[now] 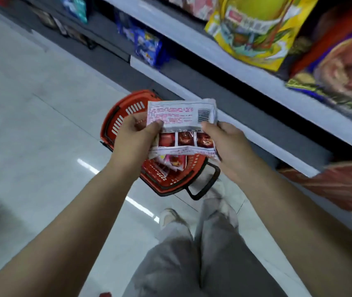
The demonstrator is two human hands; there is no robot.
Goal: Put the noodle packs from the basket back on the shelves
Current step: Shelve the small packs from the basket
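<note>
A white noodle pack (181, 116) with red print, a barcode and red food pictures is held up in front of me, back side facing me. My left hand (134, 140) pinches its left edge, thumb on top. My right hand (226, 144) grips its right edge. Directly below on the floor stands a red shopping basket (126, 110) with black handles; at least one more red-and-white pack (170, 162) lies inside it. The shelves (245, 67) run along my right side.
Yellow (254, 28), purple-orange (342, 67) and red (342, 185) noodle bags stand on the right shelves, blue packs (147, 46) farther back. Pale glossy floor tiles (42, 125) spread to the left. My legs and shoes (170, 217) are just behind the basket.
</note>
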